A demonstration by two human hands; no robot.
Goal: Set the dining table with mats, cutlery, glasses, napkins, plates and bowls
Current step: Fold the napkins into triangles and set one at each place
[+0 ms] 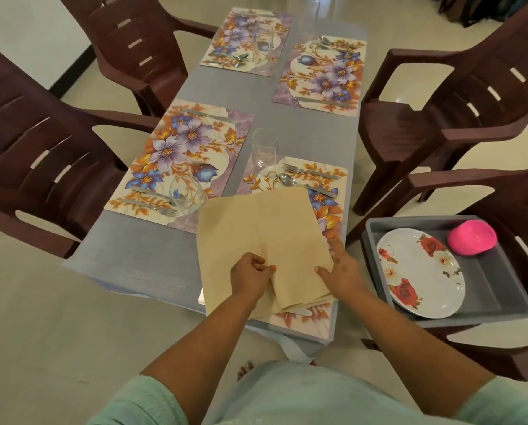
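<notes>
- Two brown chairs (38, 154) stand along the left edge of the table (140, 265), which wears a grey-blue cloth.
- A floral mat (177, 161) lies by the table's left edge, near half; a knife at its far side, a fork and another piece at its near side; a clear glass (185, 194) stands on its near right corner.
- A second mat (244, 41) lies at the far left corner, with cutlery and a glass on it.
- The left hand (250, 276) pinches a fold of the beige napkin (262, 237) between curled fingers and thumb; the napkin is spread over the near right mat (327, 216), by the table's near edge.
- A tall glass (264, 151) stands at that mat's far left corner; fork and spoon (287, 179) lie beside it.
- The right hand (342, 271) holds the napkin's right edge, thumb on top, fingers reaching round it.
- A fourth mat (321, 75) lies at the far right edge, with cutlery.
- On a chair at the right sits a grey tray (496, 289); in it a rose-printed plate (422, 271) and an upturned pink bowl (471, 237).
</notes>
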